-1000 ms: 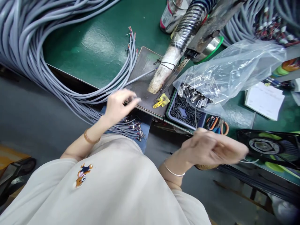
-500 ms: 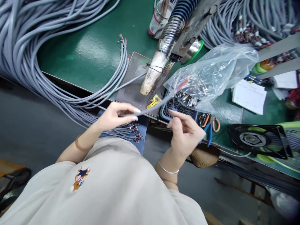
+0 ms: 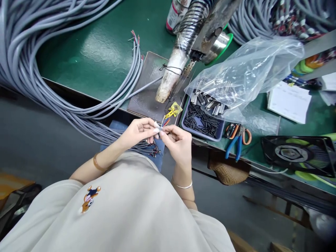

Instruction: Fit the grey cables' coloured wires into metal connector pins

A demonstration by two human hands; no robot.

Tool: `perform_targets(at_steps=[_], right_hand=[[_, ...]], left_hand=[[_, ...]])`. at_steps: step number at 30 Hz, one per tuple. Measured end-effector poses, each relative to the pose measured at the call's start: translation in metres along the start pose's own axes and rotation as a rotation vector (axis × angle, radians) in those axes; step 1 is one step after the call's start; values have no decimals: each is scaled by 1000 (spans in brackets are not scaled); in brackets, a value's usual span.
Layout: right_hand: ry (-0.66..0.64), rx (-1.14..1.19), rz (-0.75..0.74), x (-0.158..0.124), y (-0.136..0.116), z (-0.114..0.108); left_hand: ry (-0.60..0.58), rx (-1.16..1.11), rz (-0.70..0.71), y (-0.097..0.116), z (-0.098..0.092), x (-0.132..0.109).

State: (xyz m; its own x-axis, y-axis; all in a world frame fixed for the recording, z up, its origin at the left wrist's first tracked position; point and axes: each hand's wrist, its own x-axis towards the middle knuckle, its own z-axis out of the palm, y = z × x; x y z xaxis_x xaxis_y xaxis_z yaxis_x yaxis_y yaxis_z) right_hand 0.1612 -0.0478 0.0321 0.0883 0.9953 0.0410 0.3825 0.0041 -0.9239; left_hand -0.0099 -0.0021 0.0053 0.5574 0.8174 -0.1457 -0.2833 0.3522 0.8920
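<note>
Coloured wire ends [image 3: 166, 121] of a grey cable stick up between my two hands, just in front of the table edge. My left hand [image 3: 143, 132] is closed on the grey cable near its end. Fingertips touching the left ones, my right hand [image 3: 177, 140] pinches the same cable end. Just beyond the fingers a yellow clip [image 3: 172, 111] lies on a dark board [image 3: 149, 101]. Below them, finished-looking cable ends with small connectors [image 3: 154, 151] rest on my lap.
A white-wrapped hose nozzle [image 3: 170, 78] hangs over the board. Right of it are a blue tray [image 3: 220, 134] of black sleeves, a plastic bag [image 3: 249, 66] of metal connectors, pliers [image 3: 237, 143] and a fan [image 3: 294, 153]. Grey cables [image 3: 23, 63] fill the left.
My right hand has moved left and closed on the cable end beside my left hand. The cable end, earlier stretched out to the right, is now between my fingertips.
</note>
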Motion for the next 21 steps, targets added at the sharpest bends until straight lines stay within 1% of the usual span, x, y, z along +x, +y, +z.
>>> perform_targets(at_steps=[2, 4, 6, 12, 14, 18, 21], right_hand=[[128, -80, -54, -1, 0, 2], [263, -100, -69, 0, 1, 1], [316, -57, -47, 1, 2, -1], [224, 28, 42, 4, 5, -5], [240, 19, 40, 3, 5, -3], [330, -45, -22, -1, 2, -1], [320, -87, -56, -3, 0, 0]], left_hand=[[55, -16, 14, 0, 8, 5], [95, 13, 29, 1, 12, 7], [122, 48, 57, 2, 13, 7], [170, 145, 103, -4, 10, 7], [189, 173, 127, -7, 11, 8], [243, 226, 170, -10, 14, 10], [281, 292, 192, -10, 17, 10]])
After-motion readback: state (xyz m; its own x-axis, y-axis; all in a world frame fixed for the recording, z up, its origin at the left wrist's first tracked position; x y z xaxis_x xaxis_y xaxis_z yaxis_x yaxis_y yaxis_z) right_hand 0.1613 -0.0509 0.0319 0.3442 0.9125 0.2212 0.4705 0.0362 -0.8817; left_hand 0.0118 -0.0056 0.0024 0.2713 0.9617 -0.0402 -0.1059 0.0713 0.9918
